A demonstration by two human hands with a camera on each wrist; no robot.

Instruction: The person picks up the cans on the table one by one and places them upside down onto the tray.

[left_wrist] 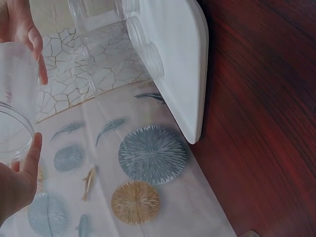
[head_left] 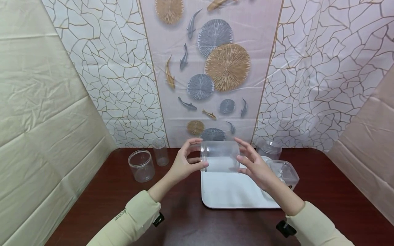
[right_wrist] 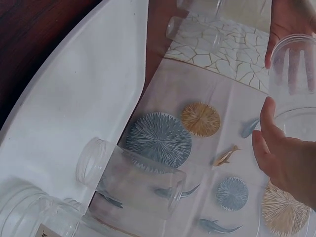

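A large clear plastic jar [head_left: 221, 155] lies sideways in the air over the white tray [head_left: 227, 196], held between both hands. The left hand [head_left: 187, 160] grips its threaded end, thumb in front and fingers around the far side. At the other end the right hand [head_left: 257, 167] grips the jar with its thumb and spread fingers. The left wrist view shows the same jar [left_wrist: 17, 84] at its left edge, with the left hand [left_wrist: 17, 182] below it. In the right wrist view the right hand [right_wrist: 291, 163] is against the jar [right_wrist: 298, 108].
Two clear jars, one wide [head_left: 142, 167] and one narrow [head_left: 160, 153], stand on the dark red table [head_left: 101, 205] to the left. Around the tray's right side are another clear jar [head_left: 269, 150] and a clear squarish container [head_left: 287, 172]. A patterned cloth [head_left: 227, 112] hangs behind.
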